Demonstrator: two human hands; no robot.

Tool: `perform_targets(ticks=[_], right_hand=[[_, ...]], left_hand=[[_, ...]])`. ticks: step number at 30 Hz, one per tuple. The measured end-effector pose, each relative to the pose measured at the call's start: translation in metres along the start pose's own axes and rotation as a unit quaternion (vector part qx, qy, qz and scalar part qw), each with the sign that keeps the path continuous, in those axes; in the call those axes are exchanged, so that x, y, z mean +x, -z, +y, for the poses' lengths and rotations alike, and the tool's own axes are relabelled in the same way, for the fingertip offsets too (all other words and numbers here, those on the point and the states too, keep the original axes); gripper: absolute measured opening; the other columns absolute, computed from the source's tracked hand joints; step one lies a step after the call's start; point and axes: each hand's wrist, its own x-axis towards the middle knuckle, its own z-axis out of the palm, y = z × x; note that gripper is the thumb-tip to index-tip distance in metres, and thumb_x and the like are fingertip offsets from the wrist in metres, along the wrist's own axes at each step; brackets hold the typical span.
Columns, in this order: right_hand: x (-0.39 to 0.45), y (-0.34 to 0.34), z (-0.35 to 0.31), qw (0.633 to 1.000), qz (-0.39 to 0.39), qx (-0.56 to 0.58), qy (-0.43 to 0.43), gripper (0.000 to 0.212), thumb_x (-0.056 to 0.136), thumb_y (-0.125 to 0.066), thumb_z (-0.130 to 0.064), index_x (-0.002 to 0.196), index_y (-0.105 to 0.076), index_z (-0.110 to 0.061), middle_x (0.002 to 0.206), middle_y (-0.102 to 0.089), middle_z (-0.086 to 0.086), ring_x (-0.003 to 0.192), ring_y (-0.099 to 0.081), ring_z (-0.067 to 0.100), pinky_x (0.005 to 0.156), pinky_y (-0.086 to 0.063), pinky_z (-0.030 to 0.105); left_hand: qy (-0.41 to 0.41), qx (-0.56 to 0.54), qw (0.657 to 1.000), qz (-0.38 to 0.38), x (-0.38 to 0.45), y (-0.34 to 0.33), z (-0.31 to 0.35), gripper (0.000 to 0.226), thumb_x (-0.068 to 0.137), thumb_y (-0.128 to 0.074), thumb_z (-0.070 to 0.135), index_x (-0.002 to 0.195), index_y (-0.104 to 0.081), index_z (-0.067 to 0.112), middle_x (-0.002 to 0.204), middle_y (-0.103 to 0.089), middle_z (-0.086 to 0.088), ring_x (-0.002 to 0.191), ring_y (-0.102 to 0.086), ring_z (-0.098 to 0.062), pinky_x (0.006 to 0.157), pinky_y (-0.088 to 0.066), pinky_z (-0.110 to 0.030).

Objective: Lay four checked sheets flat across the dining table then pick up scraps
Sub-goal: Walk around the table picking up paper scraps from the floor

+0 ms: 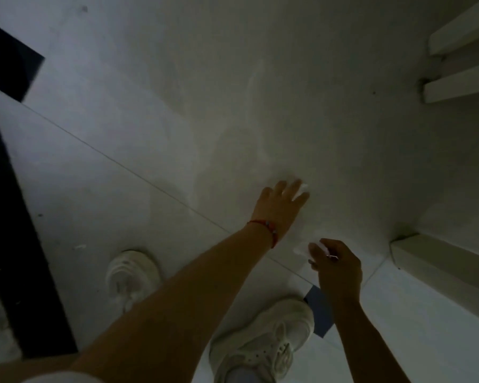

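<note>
Left hand (pixel 281 201) grip pinching white scrap (pixel 302 189), right hand (pixel 336 268) curled on scraps (pixel 322 248)

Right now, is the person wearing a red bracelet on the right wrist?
No, the red bracelet sits on the left wrist, behind the left hand; the right hand wrist is bare.

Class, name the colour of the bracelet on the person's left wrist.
Red; the bracelet shows in the head view.
</note>
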Motion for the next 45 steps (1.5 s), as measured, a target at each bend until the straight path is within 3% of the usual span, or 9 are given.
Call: perform_targets(ticks=[3, 7, 14, 17, 20, 26, 34, 40, 45], right_hand=[[0.003, -0.006, 0.006, 1.0, 0.0, 0.011, -0.005, 0.024, 0.083, -0.064, -0.012, 0.105, -0.063, -0.004, 0.091, -0.061, 0.005, 0.085, -0.061, 0.024, 0.08, -0.054, 0.036], [-0.008, -0.005, 0.002, 1.0, -0.017, 0.02, 0.002, 0.024, 0.083, -0.064, -0.009, 0.106, -0.062, -0.003, 0.093, -0.061, 0.006, 0.085, -0.061, 0.024, 0.08, -0.053, 0.035], [-0.056, 0.017, -0.036, 0.998, -0.048, 0.024, 0.012, 0.019, 0.082, -0.066, -0.01, 0.101, -0.065, -0.007, 0.092, -0.063, 0.007, 0.093, -0.064, 0.031, 0.08, -0.058, 0.04], [-0.093, 0.035, -0.074, 0.997, -0.063, 0.042, 0.018, 0.018, 0.082, -0.065, -0.007, 0.1, -0.064, -0.005, 0.094, -0.064, 0.009, 0.089, -0.064, 0.031, 0.064, -0.056, 0.023], [-0.142, 0.061, -0.125, 0.996, -0.072, 0.042, 0.034, 0.013, 0.082, -0.065, -0.008, 0.095, -0.064, -0.01, 0.093, -0.064, 0.01, 0.088, -0.064, 0.031, 0.076, -0.056, 0.037], [-0.249, 0.12, -0.24, 0.992, -0.082, 0.034, 0.084, 0.007, 0.082, -0.065, -0.014, 0.088, -0.065, -0.011, 0.086, -0.067, 0.005, 0.087, -0.065, 0.028, 0.085, -0.054, 0.045], [-0.363, 0.17, -0.383, 0.98, -0.082, 0.12, 0.138, 0.023, 0.082, -0.061, -0.002, 0.062, -0.062, -0.014, 0.045, -0.063, -0.013, 0.054, -0.058, 0.001, 0.057, -0.045, 0.012], [-0.371, 0.201, -0.469, 0.975, -0.083, 0.16, 0.131, 0.02, 0.08, -0.063, -0.004, 0.062, -0.062, -0.014, 0.057, -0.062, -0.007, 0.058, -0.057, 0.009, 0.061, -0.044, 0.025], [-0.349, 0.22, -0.57, 0.971, -0.109, 0.148, 0.152, 0.016, 0.08, -0.063, -0.009, 0.065, -0.062, -0.012, 0.064, -0.061, 0.001, 0.061, -0.056, 0.015, 0.06, -0.046, 0.02]], left_hand=[[-0.004, -0.012, 0.999, -0.038, -0.003, -0.009, -0.011, 0.033, 0.093, -0.038, 0.012, 0.125, -0.044, 0.003, 0.142, -0.03, -0.018, 0.126, -0.033, -0.034, 0.095, -0.039, -0.042], [0.128, -0.164, 0.978, 0.001, -0.026, -0.015, -0.027, 0.027, 0.092, -0.041, 0.01, 0.113, -0.055, 0.0, 0.123, -0.048, -0.02, 0.112, -0.048, -0.033, 0.088, -0.038, -0.035], [0.376, -0.496, 0.755, 0.207, -0.104, 0.041, -0.031, 0.013, 0.076, -0.069, 0.008, 0.086, -0.07, 0.0, 0.093, -0.069, -0.022, 0.089, -0.065, -0.035, 0.082, -0.054, -0.037], [0.397, -0.498, 0.729, 0.251, -0.149, 0.085, -0.033, 0.014, 0.074, -0.072, 0.012, 0.08, -0.071, -0.001, 0.075, -0.065, -0.015, 0.072, -0.061, -0.022, 0.064, -0.045, -0.022], [0.409, -0.511, 0.698, 0.29, -0.204, 0.147, -0.034, 0.017, 0.071, -0.075, 0.014, 0.073, -0.07, -0.002, 0.058, -0.059, -0.006, 0.057, -0.056, -0.006, 0.058, -0.042, -0.018], [0.393, -0.541, 0.675, 0.312, -0.309, 0.302, -0.015, 0.019, 0.071, -0.076, 0.022, 0.059, -0.068, 0.011, 0.039, -0.057, 0.013, 0.042, -0.052, 0.001, 0.053, -0.044, -0.014], [0.36, -0.547, 0.658, 0.371, -0.407, 0.484, -0.004, 0.017, 0.073, -0.075, 0.017, 0.06, -0.065, 0.022, 0.055, -0.062, 0.004, 0.058, -0.058, -0.017, 0.063, -0.053, -0.026], [0.348, -0.563, 0.647, 0.379, -0.416, 0.577, -0.012, 0.016, 0.074, -0.072, 0.005, 0.089, -0.068, 0.0, 0.075, -0.064, -0.011, 0.062, -0.058, -0.017, 0.053, -0.053, -0.012], [0.344, -0.582, 0.631, 0.382, -0.398, 0.651, -0.019, 0.008, 0.074, -0.074, 0.01, 0.073, -0.066, 0.009, 0.073, -0.065, -0.008, 0.069, -0.06, -0.021, 0.06, -0.056, -0.018]])
